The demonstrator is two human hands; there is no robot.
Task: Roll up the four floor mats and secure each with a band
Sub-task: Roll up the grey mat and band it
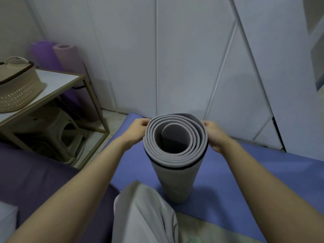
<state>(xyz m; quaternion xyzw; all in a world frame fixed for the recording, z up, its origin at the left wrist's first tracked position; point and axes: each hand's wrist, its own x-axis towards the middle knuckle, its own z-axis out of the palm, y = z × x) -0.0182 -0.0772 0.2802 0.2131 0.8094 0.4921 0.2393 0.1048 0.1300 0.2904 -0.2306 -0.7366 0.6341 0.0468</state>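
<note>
Rolled grey mat point(175, 181) upright on its end, base resting on flat blue mat point(245, 172), open spiral end facing up toward the camera. Black band point(168, 167) around the roll just below the top rim, sitting higher at the sides than at the front.

Left hand point(138, 128) against the roll's upper left side, fingers curled onto the rim, gripping. Right hand point(214, 135) mirrored on the upper right side, fingers curled round the outer layer. Unclear whether the fingertips pinch the band itself or only the mat, as the contact points are hidden behind the roll. Both forearms bare, reaching in from the lower corners.

Blue mat spread on the floor in front of white cupboard doors point(175, 58). Dark purple mat point(35, 172) flat to the left, beside the blue one. Knee in pale trousers point(145, 216) low in centre, just beside the roll's base.

Far left corner: two more rolls standing against the wall, purple roll point(43, 55) and pink roll point(68, 57), side by side, behind a small worktop point(57, 81). Beige woven basket point(15, 88) on that worktop. Stool point(68, 137) underneath it.
</note>
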